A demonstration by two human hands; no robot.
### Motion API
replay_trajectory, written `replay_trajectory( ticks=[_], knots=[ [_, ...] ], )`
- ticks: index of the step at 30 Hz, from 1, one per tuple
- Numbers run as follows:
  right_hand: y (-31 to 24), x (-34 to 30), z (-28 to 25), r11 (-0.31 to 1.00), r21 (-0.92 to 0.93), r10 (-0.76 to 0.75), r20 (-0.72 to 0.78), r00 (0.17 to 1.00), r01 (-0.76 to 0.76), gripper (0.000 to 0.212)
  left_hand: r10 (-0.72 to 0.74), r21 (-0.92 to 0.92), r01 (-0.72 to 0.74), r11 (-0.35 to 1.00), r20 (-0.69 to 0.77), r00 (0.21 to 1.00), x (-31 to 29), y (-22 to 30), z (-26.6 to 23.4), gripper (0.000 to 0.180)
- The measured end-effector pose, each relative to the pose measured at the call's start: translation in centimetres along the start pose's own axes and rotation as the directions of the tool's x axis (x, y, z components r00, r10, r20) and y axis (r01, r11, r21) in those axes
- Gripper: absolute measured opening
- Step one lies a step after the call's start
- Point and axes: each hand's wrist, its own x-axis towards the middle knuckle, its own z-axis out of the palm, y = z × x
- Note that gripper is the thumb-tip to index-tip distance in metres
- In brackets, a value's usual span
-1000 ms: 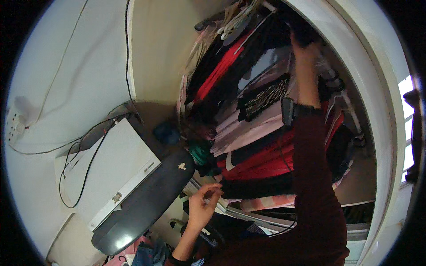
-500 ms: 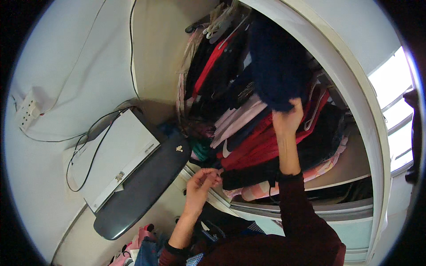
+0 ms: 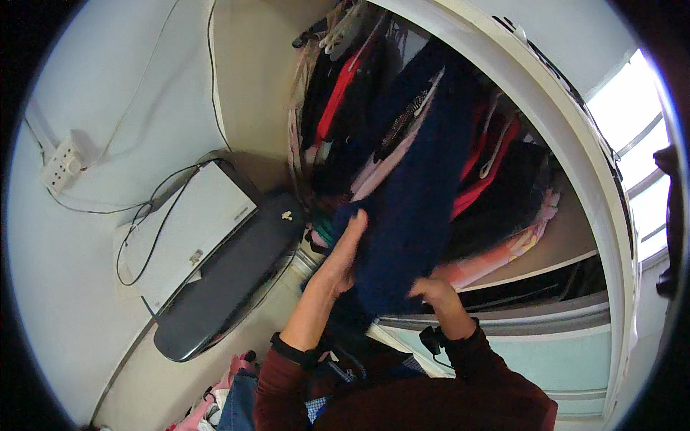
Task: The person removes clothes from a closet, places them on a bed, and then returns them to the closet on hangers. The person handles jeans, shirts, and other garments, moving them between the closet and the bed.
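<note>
A long dark navy garment (image 3: 413, 215) hangs in the open wardrobe (image 3: 586, 266), its front end drawn out toward me. My left hand (image 3: 341, 258) is closed on its left side, thumb up, with most fingers hidden by the cloth. At the lower right edge of the garment, my right hand (image 3: 435, 293) grips the fabric, slightly blurred. Behind the navy cloth hang a pale pink garment (image 3: 384, 169), a red garment (image 3: 471, 190) and several dark ones, some on hangers (image 3: 494, 147).
Left of the wardrobe, a white box-shaped device (image 3: 190, 223) with black cables rests by a black padded board (image 3: 226, 287). A power strip (image 3: 65, 164) is on the wall. Clothes (image 3: 233, 391) lie at the lower left. The wardrobe's curved white frame (image 3: 604, 165) rises at right.
My right hand has come down toward me, drawing the navy garment over the red and pink ones. My left hand has moved up and right onto it.
</note>
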Motion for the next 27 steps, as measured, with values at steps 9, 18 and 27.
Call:
replay_trajectory(
  ticks=[9, 18, 27],
  knots=[
    [-8.0, 0.2, 9.1, 0.99, -0.089, 0.142, 0.579, 0.803, -0.111, 0.048, 0.266, 0.491, -0.317, 0.811, 0.172, 0.948, -9.1, 1.1, 2.2, 0.052],
    [-4.1, 7.2, -5.5, 0.837, 0.525, 0.347, -0.291, 0.891, -0.155, 0.071, 0.087, 0.878, -0.149, 0.454, 0.123, 0.989, -22.6, -4.7, -7.7, 0.021],
    [-10.2, 19.0, -9.7, 0.876, 0.466, 0.194, -0.576, 0.794, 0.124, 0.036, 0.098, 0.91, -0.006, 0.415, -0.039, 0.994, -31.7, -15.4, -15.8, 0.033]
  ],
)
